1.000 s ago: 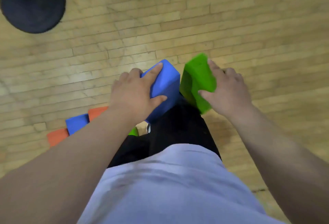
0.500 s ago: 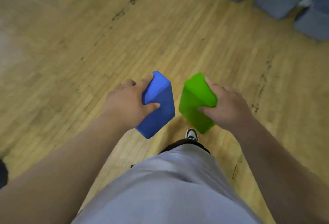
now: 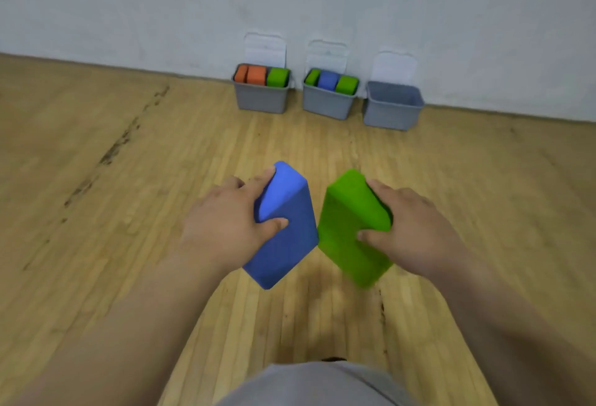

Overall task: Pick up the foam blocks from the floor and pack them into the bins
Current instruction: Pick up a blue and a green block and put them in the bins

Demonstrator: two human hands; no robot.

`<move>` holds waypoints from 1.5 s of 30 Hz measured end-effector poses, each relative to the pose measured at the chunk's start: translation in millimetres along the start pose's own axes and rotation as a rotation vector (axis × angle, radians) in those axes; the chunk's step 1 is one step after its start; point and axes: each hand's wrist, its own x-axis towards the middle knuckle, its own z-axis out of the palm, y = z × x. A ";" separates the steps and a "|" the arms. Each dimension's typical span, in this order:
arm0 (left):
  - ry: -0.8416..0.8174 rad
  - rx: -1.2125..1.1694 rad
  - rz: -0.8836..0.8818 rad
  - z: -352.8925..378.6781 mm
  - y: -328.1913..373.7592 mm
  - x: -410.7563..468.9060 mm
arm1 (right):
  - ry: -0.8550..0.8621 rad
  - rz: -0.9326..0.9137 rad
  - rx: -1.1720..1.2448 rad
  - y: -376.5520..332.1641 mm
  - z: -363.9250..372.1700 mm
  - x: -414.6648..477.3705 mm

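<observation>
A: While both arms reach forward, what do the hands carry?

B: The left hand [image 3: 225,225] wraps around a blue foam block [image 3: 283,228], thumb on its front face, fingers over its top edge. The right hand [image 3: 409,228] clasps a green foam block [image 3: 351,228] the same way. Both blocks are held in the air above the floor [image 3: 96,180], tilted, lower corners leaning toward each other, close but not clearly touching.

A: What lies ahead?

B: Three grey bins stand in a row against the white wall [image 3: 129,2]. The left bin [image 3: 261,99] holds two orange blocks and a green one, standing on end. The middle bin [image 3: 329,104] holds green, blue, green. The right bin [image 3: 392,112] shows only bare inner walls. Behind each bin a pale lid [image 3: 265,49] leans on the wall. Open floor lies between the hands and the bins.

A: Surfaces?

B: The blocks are matte, brick-shaped, with rounded edges. The bins look like smooth plastic, tapering downward. The floor is narrow wooden strips with dark scuffs.
</observation>
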 end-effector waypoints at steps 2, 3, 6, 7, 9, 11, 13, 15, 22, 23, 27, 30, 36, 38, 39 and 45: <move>0.056 -0.042 0.000 -3.1 19.2 38.4 | 0.052 -0.034 -0.035 13.4 -28.6 36.5; 0.079 -0.059 -0.004 -4.9 26.7 55.2 | 0.071 -0.054 -0.057 17.2 -40.7 53.3; 0.127 -0.078 -0.014 -11.1 39.0 98.6 | 0.097 -0.118 -0.098 21.6 -65.8 96.5; 0.132 -0.079 -0.020 -13.9 39.4 111.9 | 0.090 -0.138 -0.104 20.4 -70.2 109.9; 0.149 -0.069 -0.022 -22.1 34.4 140.4 | 0.070 -0.157 -0.093 14.7 -73.9 138.4; 0.162 -0.052 -0.003 -32.5 23.9 175.1 | 0.064 -0.152 -0.077 5.4 -73.7 169.2; 0.151 -0.028 0.028 -41.6 9.5 216.8 | 0.074 -0.129 -0.054 -5.0 -69.8 201.0; 0.147 -0.019 0.069 -49.1 -6.0 261.1 | 0.100 -0.089 -0.026 -16.6 -64.5 233.3; -0.006 0.009 0.259 -61.7 -42.8 397.3 | 0.122 0.112 0.026 -50.9 -50.9 316.7; -0.030 0.008 0.300 -62.5 -41.2 416.5 | 0.135 0.139 0.045 -50.8 -49.7 325.8; -0.117 0.076 0.425 -56.1 -18.7 484.6 | 0.145 0.264 0.110 -33.1 -41.4 358.0; -0.165 0.098 0.500 -33.8 10.7 533.0 | 0.180 0.348 0.187 2.2 -39.5 383.9; -0.250 0.146 0.490 35.4 87.1 631.2 | 0.118 0.425 0.273 109.9 -39.4 463.6; -0.269 0.130 0.458 54.7 118.3 661.4 | 0.089 0.412 0.284 154.3 -49.0 494.3; -0.268 0.123 0.446 62.3 134.5 677.6 | 0.077 0.411 0.291 175.9 -57.9 510.0; -0.247 0.062 0.372 80.3 220.8 766.8 | 0.028 0.389 0.281 272.4 -128.0 612.6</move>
